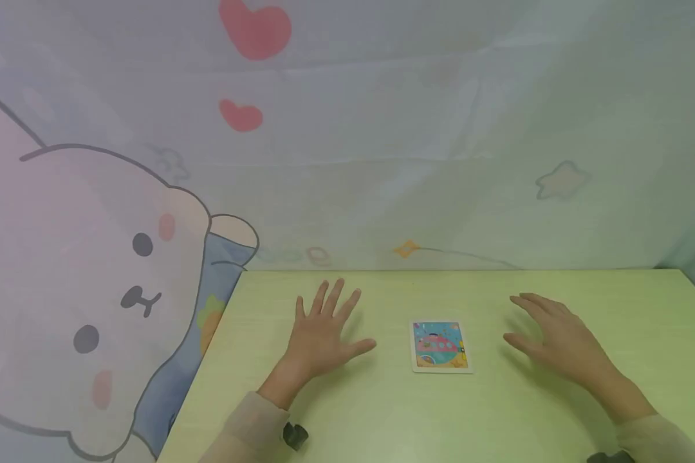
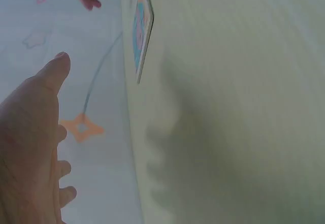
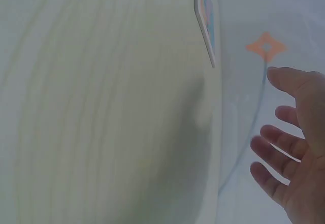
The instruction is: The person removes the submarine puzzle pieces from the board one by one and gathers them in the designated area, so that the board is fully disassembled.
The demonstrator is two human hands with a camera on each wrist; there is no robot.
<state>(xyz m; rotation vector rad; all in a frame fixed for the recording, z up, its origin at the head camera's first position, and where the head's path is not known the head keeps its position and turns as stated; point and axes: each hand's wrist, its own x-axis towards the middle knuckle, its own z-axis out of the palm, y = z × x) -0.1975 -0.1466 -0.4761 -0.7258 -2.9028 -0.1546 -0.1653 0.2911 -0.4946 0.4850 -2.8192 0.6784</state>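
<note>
A small square picture puzzle (image 1: 442, 347) with a white border lies flat on the table, showing a pink and teal submarine on blue. To its left, my left hand (image 1: 322, 341) is held above the table with fingers spread and nothing in it. On the other side my right hand (image 1: 562, 341) hovers with its fingers loosely extended, also holding nothing. Both hands stand apart from the puzzle. In the left wrist view the puzzle (image 2: 143, 31) appears edge-on beyond the thumb; the right wrist view shows only part of it (image 3: 205, 21).
The pale yellow-green table (image 1: 382, 418) reaches back to a hanging cloth (image 1: 382, 128) printed with hearts, stars and a large cartoon bear (image 1: 92, 257). A dark wrist device (image 1: 295, 436) sits by the left sleeve, and another (image 1: 611, 457) by the right sleeve.
</note>
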